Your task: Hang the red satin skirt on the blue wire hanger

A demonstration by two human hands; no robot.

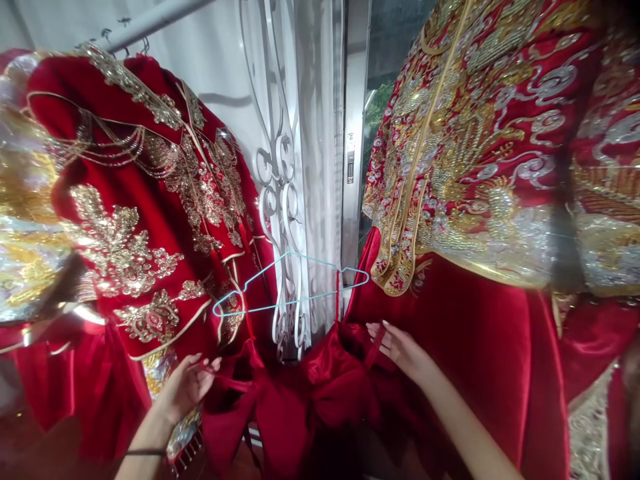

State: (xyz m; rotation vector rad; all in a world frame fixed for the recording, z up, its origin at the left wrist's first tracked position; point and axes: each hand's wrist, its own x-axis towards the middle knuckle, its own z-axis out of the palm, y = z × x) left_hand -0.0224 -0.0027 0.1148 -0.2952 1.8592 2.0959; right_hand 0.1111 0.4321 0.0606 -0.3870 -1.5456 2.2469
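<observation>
My left hand [187,387] pinches a thin red strap of a red satin skirt [300,393] that sags between both hands. My right hand [400,348] grips the skirt's other red strap loop at its waist. Just above the skirt hangs a light blue wire hanger [280,283], one red strap looped over its right end. A red velvet jacket with gold embroidery [145,220] hangs at the left, close to my left hand. A heavily gold and silver embroidered red gown [480,153] hangs at the right, above my right hand.
A metal clothes rail [150,20] runs along the top left. Behind the hanger stand a white scrolled iron grille [280,173], sheer white curtain and a metal window frame [354,133]. Garments crowd both sides.
</observation>
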